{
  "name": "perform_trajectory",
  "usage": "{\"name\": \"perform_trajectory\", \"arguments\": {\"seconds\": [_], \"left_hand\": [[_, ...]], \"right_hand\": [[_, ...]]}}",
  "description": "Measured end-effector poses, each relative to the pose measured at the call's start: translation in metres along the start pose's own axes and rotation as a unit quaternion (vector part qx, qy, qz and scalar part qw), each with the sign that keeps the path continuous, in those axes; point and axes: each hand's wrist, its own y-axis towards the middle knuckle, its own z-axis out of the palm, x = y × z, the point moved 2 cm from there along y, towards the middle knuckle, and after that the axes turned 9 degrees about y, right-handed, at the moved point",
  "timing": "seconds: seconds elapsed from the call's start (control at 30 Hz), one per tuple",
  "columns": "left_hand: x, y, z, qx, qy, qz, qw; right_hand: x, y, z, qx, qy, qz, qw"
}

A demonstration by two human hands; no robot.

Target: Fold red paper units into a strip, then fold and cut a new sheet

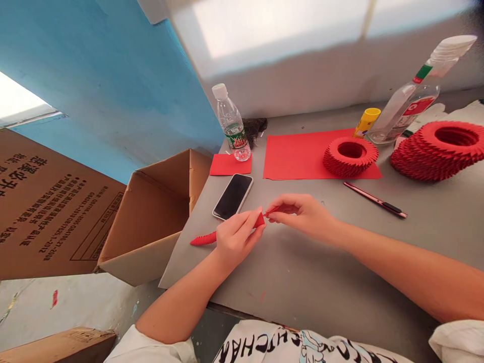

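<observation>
Above the near part of the grey table, my left hand is closed round a strip of stacked folded red paper pieces. One end of it trails out to the left past my wrist, and a red paper end shows between thumb and fingers. My right hand pinches a small folded red paper piece, its tip meeting that end. My fingers cover much of both. Left of my hands lies a phone with a dark screen.
On the table are a red paper sheet, two red folded-paper rings, a glue stick, a utility knife and a glass bottle. A plastic water bottle stands by small red paper. An open cardboard box sits left.
</observation>
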Motion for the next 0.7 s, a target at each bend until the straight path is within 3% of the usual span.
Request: {"name": "perform_trajectory", "arguments": {"seconds": [0.33,0.53,0.7], "left_hand": [[0.000,-0.001,0.001,0.005,0.031,0.021,0.999],[-0.002,-0.001,0.003,0.009,0.054,0.051,0.997],[0.001,-0.003,0.007,0.024,0.073,0.027,0.997]], "right_hand": [[-0.001,-0.004,0.006,-0.047,-0.040,0.030,0.998],[-0.009,-0.004,0.012,-0.023,-0.025,0.070,0.997],[-0.009,0.004,-0.001,0.011,-0.015,0.101,0.995]]}}
